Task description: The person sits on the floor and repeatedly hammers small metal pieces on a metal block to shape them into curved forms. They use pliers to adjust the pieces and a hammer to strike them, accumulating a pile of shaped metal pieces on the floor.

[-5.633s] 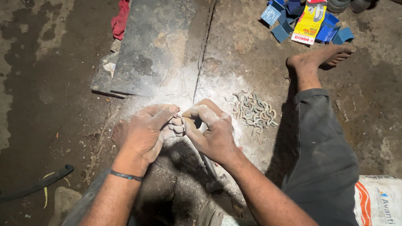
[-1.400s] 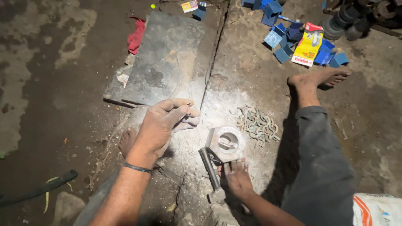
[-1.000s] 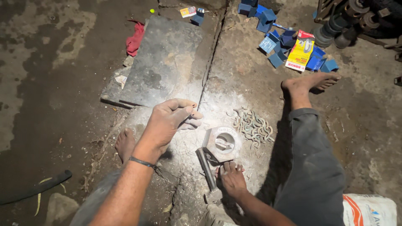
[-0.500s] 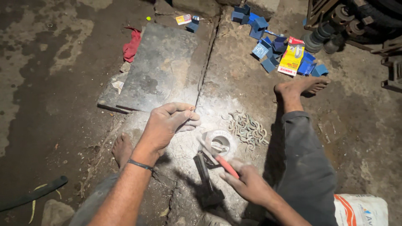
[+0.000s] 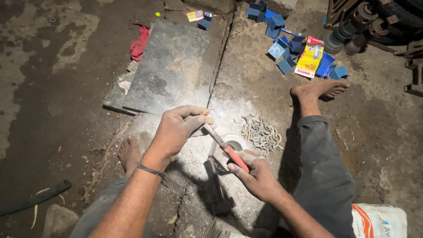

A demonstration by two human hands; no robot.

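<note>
My left hand [image 5: 178, 128] hovers over the lit patch of concrete, fingers pinched around a small metal piece I cannot make out. My right hand [image 5: 255, 174] grips red-handled pliers [image 5: 229, 150], whose jaws reach up to the left fingertips. Under the pliers lies a pale round metal ring [image 5: 233, 141] on the floor. A dark hammer [image 5: 218, 185] lies just below, its head toward me. A pile of small metal rings [image 5: 262, 132] sits to the right of the round ring.
A flat dark stone slab [image 5: 169, 70] lies ahead on the left, with a red rag [image 5: 140, 42] beside it. Blue boxes and a yellow packet [image 5: 310, 57] are scattered at the upper right. My bare feet [image 5: 319, 90] and a white sack [image 5: 379, 220] flank the spot.
My right hand has picked up the red-handled pliers and raised their jaws to my left fingertips. Earlier both hands worked together on the small rings. The view has drifted downward.
</note>
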